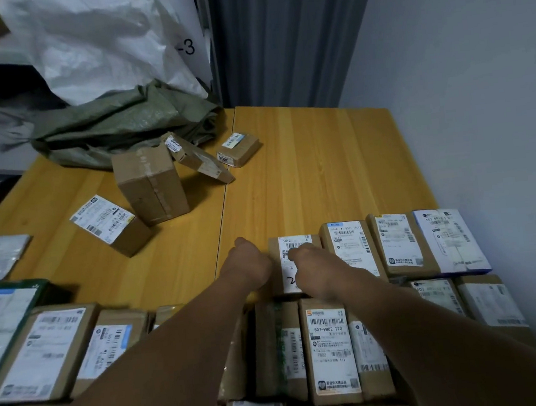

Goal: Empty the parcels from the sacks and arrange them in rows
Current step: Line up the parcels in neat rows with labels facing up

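Bare table (306, 173) lies open beyond the row (395, 243), up to the green sack (115, 126) and loose boxes (150, 188) far left; the wall (481, 117) hems the right edge. My forearms reach straight forward to the parcel (286, 266) at the row's left end. My right hand (312, 270) curls over its top; my left hand (249, 263) butts its left side, fingers hidden, so I cannot tell its grip.
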`<state>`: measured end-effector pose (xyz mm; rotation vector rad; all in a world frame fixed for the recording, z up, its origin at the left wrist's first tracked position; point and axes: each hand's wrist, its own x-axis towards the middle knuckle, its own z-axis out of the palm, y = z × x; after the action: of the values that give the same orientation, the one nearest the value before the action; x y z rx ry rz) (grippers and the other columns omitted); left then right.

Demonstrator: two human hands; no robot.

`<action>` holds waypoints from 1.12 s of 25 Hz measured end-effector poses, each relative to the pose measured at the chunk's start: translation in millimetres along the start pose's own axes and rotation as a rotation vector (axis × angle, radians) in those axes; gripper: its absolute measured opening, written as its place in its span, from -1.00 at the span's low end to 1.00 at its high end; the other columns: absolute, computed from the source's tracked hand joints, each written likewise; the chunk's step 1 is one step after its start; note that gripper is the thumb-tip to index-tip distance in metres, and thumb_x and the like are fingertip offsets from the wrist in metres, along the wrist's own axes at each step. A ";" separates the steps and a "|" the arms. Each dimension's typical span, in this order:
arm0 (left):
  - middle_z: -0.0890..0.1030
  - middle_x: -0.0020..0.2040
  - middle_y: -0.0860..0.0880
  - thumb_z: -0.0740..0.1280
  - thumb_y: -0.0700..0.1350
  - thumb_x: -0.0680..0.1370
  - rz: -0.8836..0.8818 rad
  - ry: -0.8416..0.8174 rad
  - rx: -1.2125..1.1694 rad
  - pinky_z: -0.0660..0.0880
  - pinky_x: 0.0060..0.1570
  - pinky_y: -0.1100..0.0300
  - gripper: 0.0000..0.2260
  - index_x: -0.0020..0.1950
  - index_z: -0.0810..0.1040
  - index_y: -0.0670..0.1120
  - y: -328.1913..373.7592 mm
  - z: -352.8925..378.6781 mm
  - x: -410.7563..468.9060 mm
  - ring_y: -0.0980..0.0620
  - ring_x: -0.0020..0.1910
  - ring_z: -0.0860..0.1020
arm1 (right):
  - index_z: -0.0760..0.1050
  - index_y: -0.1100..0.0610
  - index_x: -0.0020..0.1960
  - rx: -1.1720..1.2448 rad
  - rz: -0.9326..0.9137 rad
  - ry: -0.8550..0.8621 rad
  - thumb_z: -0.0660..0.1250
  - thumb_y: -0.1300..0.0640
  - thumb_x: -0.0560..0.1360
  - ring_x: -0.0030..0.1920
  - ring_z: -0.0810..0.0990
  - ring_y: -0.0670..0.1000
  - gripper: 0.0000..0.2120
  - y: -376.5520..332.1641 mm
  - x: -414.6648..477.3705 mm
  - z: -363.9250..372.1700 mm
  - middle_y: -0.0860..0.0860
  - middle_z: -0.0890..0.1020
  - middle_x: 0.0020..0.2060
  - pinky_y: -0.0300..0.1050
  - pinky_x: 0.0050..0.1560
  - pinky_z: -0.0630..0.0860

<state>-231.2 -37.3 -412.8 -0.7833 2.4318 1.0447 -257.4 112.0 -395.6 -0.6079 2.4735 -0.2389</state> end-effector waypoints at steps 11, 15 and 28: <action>0.50 0.20 -0.27 0.33 -0.13 0.56 -0.011 0.139 -0.050 0.37 -0.20 0.09 -0.46 0.43 0.20 -0.29 -87.1 -136.2 -45.5 -0.19 0.13 0.54 | 0.25 0.20 0.51 -0.065 -0.094 0.005 0.11 0.28 0.58 0.32 0.42 0.23 -0.50 -144.4 -8.5 -26.8 0.21 0.38 0.35 0.08 0.27 0.46; 0.54 0.07 -0.24 0.32 -0.17 0.54 0.031 0.121 -0.043 0.43 -0.27 0.05 -0.65 0.29 0.41 -0.26 -137.1 -188.1 -63.9 -0.18 0.00 0.56 | 0.28 0.22 0.46 -0.096 -0.027 0.012 0.11 0.30 0.57 0.26 0.45 0.22 -0.55 -202.3 -12.3 -22.7 0.22 0.39 0.33 0.03 0.17 0.48; 0.49 0.25 -0.23 0.25 -0.19 0.57 -0.076 0.142 -0.078 0.49 0.02 0.06 -0.61 0.38 0.30 -0.24 -258.5 -298.6 -71.9 -0.20 0.17 0.52 | 0.29 0.09 0.52 -0.157 -0.006 0.068 0.23 0.21 0.54 0.25 0.51 0.14 -0.45 -361.9 17.4 -5.3 0.14 0.40 0.40 -0.01 0.11 0.54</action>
<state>-50.7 -383.3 -318.5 -0.9993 2.4682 1.0944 -139.3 -214.7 -292.5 -0.6821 2.5736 -0.0684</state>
